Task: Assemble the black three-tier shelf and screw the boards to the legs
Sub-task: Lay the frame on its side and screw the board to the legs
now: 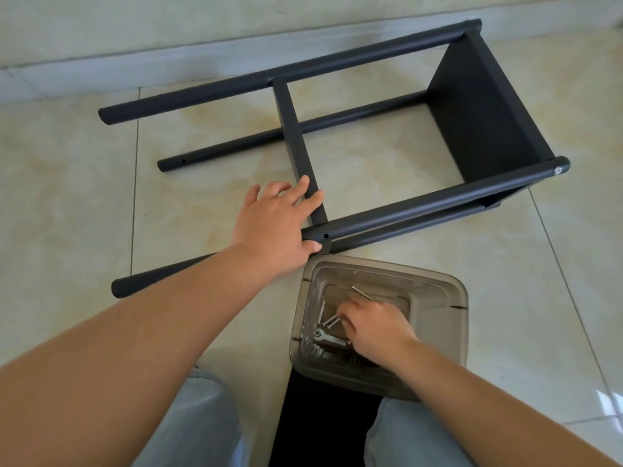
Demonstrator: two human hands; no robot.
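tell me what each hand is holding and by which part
The left hand grips the shelf's near leg beside the middle board. The right hand reaches among screws in the plastic container; any hold is hidden.

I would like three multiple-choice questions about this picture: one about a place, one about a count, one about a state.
1. Where is the right hand?
A. Inside the clear plastic box of screws
B. On the far leg
C. On the knee

2. How many boards are fitted to the black shelf frame?
A. None
B. Two
C. Four

3. How does the black shelf frame stand?
A. Upright
B. Lying on its side on the tiled floor
C. Leaning on the wall

Answers: 1 A, its fingers reach among the long silver screws; 2 B, a narrow middle board under the left hand and a wide end board; 3 B, its legs run along the floor.
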